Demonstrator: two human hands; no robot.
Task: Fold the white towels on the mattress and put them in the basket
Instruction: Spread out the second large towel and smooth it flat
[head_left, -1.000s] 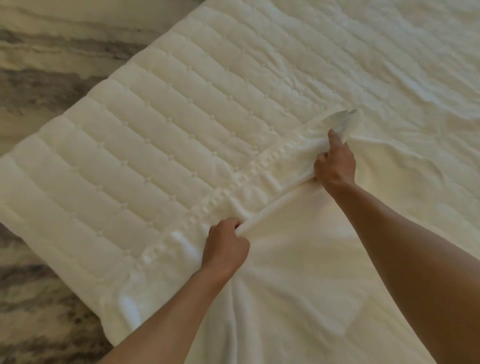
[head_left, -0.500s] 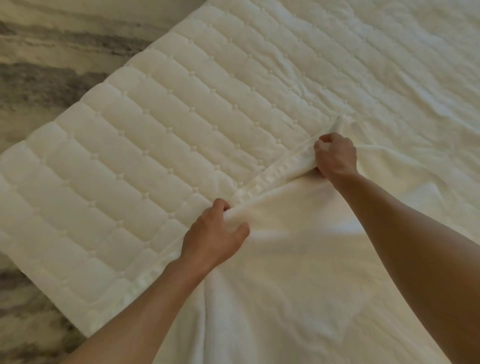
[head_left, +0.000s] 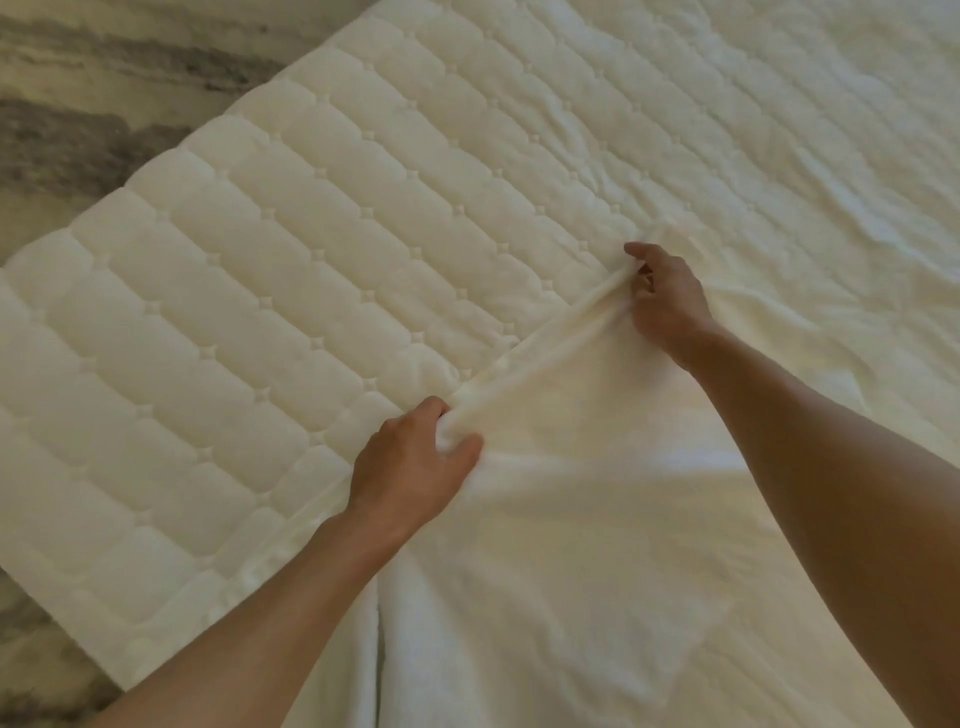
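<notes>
White towel (head_left: 571, 519): spread on quilted mattress (head_left: 260, 338), far edge stretched taut between left hand (head_left: 415, 462) and right hand (head_left: 667, 296), both pinching it. Near end cut off by frame.

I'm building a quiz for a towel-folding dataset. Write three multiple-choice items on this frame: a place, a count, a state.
1. Where does the marbled floor show? A) left of the mattress B) right of it C) nowhere
2. How many hands grip the white towel? A) none B) one C) two
3. The towel edge between the hands is: A) heaped B) pulled straight C) knotted
Answers: 1 A, grey veining fills the left edge; 2 C, left hand and right hand both pinch it; 3 B, it runs taut from hand to hand.
</notes>
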